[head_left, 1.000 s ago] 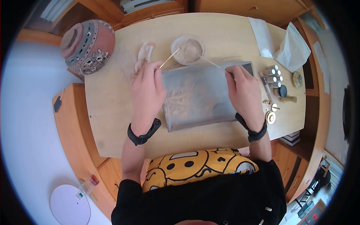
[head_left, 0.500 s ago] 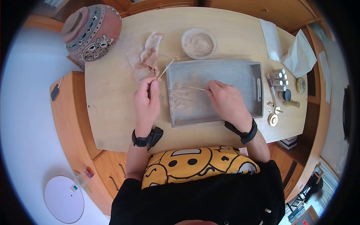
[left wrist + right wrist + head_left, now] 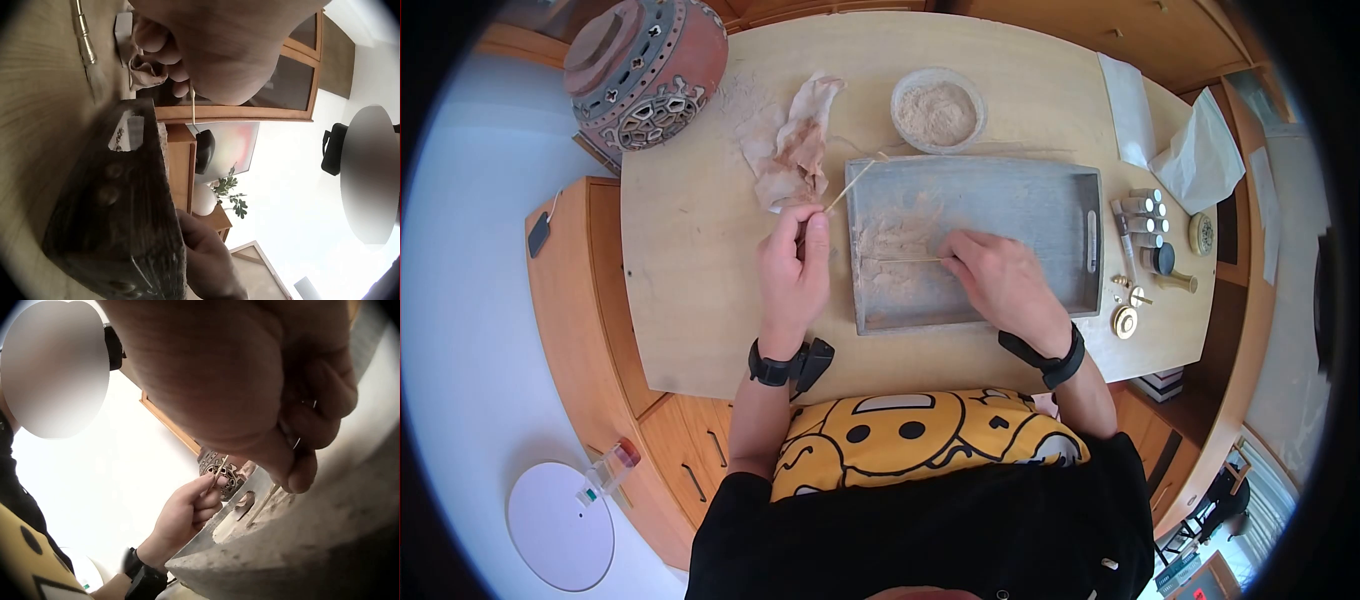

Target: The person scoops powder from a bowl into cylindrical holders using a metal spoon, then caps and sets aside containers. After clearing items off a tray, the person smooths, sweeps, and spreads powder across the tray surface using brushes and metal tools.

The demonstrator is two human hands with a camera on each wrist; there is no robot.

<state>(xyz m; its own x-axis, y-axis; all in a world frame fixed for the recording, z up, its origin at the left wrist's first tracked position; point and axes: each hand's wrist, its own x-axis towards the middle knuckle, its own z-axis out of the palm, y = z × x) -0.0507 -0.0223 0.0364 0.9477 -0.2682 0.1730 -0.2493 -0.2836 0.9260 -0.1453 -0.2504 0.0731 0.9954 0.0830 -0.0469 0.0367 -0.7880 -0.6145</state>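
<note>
My left hand (image 3: 792,265) pinches a thin pale stick (image 3: 850,187) just left of the tray. Its far end is fine and bent, pointing up and away over the tray's back left corner. My right hand (image 3: 1012,283), over the middle of the tray, pinches a second thin stick (image 3: 905,261) that points left, low over the powder. In the right wrist view this stick (image 3: 262,505) slants down to the powdery tray floor. The grey wooden tray (image 3: 1040,200) has a patch of pale brown powder (image 3: 895,240) on its left half.
Behind the tray stands a bowl (image 3: 940,110) of powder. A stained cloth (image 3: 798,155) lies at the back left, near a large patterned pot (image 3: 650,80). Small bottles (image 3: 1145,215) and brass pieces (image 3: 1127,320) are at the right. A brush (image 3: 87,50) shows in the left wrist view.
My right hand moved from near the bowl, left and down into the tray, its stick swinging from the bowl to the powder. My left hand drew back slightly toward me, still pinching its stick.
</note>
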